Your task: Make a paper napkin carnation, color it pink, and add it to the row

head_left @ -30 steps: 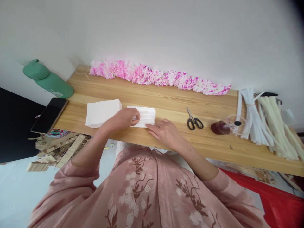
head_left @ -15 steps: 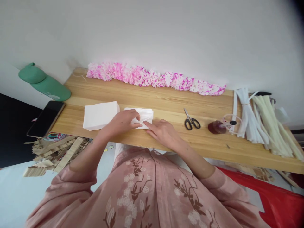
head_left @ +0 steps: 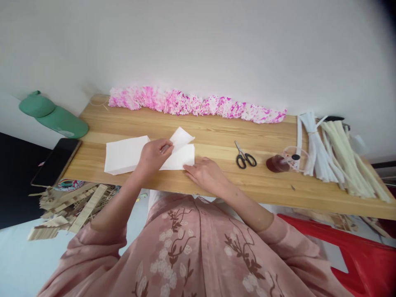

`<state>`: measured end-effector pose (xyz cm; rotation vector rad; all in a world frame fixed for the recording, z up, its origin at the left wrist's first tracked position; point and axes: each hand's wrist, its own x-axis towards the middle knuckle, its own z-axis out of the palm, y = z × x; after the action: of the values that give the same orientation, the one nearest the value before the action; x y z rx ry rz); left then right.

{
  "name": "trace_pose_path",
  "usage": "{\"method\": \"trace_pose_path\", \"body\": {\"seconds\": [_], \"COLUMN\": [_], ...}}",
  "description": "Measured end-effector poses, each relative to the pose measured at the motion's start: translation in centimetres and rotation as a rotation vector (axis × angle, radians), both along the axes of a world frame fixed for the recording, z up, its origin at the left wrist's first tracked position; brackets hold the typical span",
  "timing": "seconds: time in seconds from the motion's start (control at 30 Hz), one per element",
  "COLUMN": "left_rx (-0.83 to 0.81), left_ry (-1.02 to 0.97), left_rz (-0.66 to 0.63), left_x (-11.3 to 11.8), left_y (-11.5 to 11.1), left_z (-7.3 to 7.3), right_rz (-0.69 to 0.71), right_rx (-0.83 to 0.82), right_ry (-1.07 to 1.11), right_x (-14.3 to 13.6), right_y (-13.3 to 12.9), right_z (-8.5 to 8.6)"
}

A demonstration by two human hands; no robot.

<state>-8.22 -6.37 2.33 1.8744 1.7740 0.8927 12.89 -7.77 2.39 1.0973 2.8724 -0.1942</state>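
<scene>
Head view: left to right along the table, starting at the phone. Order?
Phone → white paper stack → left hand → flat white paper → right hand → scissors → dark-red cup → white strip bundle → cream strip bundle.

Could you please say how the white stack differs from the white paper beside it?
The white stack is thick; the white paper is thinner. The stack lies flat, while part of the paper is raised in the left hand. Both are white and on the wooden table.
</scene>
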Motion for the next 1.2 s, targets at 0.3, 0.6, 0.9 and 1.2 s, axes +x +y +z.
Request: {"method": "trace_pose_path", "body": {"seconds": [0.3,0.6,0.9,1.2], "left_rx": [0.266,-0.019,-0.072,0.001], "left_ry": [-0.961,-1.245,-0.995,-0.917], "left_rz": [0.313,0.051,-0.17,-0.341], "left_x": [-2.6,1.3,9.7,12.0], "left_y": [3.1,3.3,5.2,6.8], "left_z": [2.0,4.8,2.8,0.0], "right_rz": [0.015,-0.294,-0.509,-0.669], "right_rx": [-0.002,-0.372,-0.878,-0.496], "right_ry": [0.007,0.863,1.515,1.355], "right_x": [-0.6,4.9,6.3,9.7], "right_y": [0.1,4.1,6.9,8.0], "right_z": [-0.2,1.1,0.4,-0.7]}}
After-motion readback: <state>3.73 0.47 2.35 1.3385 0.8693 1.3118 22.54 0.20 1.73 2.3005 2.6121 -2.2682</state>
